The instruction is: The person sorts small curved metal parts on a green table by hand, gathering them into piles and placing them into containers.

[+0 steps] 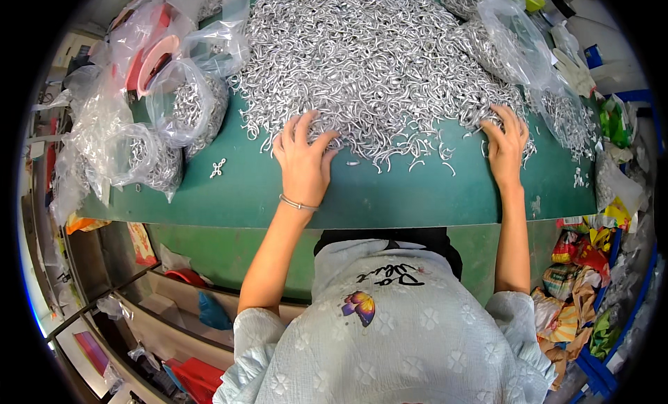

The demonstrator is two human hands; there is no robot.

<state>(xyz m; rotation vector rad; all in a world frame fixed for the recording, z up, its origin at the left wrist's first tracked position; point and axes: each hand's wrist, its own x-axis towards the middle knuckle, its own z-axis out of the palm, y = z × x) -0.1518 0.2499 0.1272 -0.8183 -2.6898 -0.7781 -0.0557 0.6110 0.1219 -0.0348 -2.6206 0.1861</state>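
A broad heap of small curved silver metal pieces (369,63) covers the far middle of the green table (396,199). My left hand (304,157), with a bracelet on its wrist, rests at the heap's near left edge. Its fingers are spread and bent, their tips touching the pieces. At the near right edge, my right hand (506,147) curves its fingers over the pieces, thumb apart from them. Neither hand visibly grips a piece, though some fingertips are partly lost among the metal. A few loose pieces lie on the table between my hands.
Clear plastic bags of metal parts (198,105) stand on the left beside a pink ring-shaped object (154,65). Another clear bag (515,42) lies at the right. A small metal cluster (218,168) sits near the left front. Drawers (177,306) are below left, colourful bags (577,265) right.
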